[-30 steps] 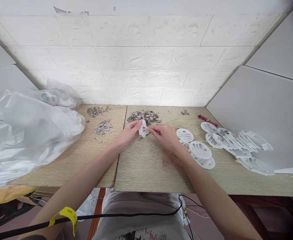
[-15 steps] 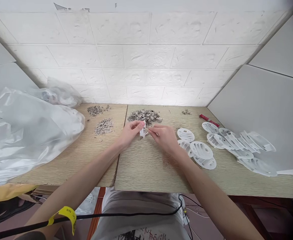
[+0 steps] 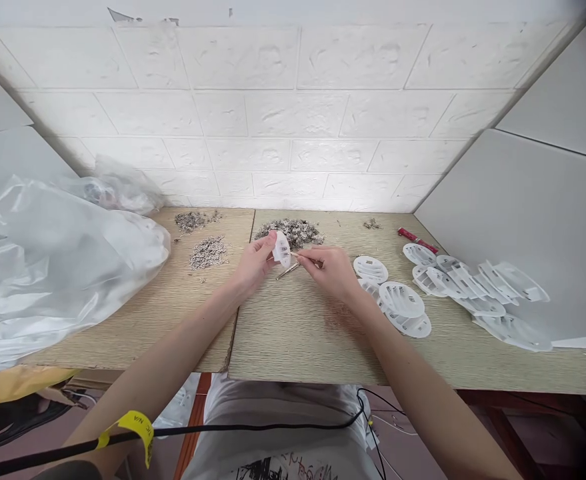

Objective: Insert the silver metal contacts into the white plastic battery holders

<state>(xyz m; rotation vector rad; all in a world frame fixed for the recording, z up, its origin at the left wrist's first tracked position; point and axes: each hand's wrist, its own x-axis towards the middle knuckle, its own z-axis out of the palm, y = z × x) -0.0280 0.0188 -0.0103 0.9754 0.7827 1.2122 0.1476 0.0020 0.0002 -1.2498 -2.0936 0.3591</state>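
Note:
My left hand [image 3: 256, 263] is closed on a white oval plastic part [image 3: 282, 250], tilted so that its slotted face with small metal bits shows toward the right. My right hand [image 3: 331, 270] pinches a thin stick-like tool [image 3: 295, 255], whose tip is at the right edge of the plastic part; I cannot tell whether they touch. Below the part, a slim metal tool [image 3: 287, 271] lies on the table. Just behind the hands is a heap of small metal pieces [image 3: 293, 231].
Two smaller metal heaps, a back one [image 3: 191, 221] and a front one [image 3: 209, 253], lie left. Several white plastic parts [image 3: 401, 300] overlap at right, with more [image 3: 477, 287] beyond, near a red tube-like item [image 3: 417, 240]. A large plastic bag [image 3: 73, 267] covers the left side.
The plastic part in my left hand has turned so its slotted face shows more, and it has shifted slightly left and up. My right hand has stayed nearly still.

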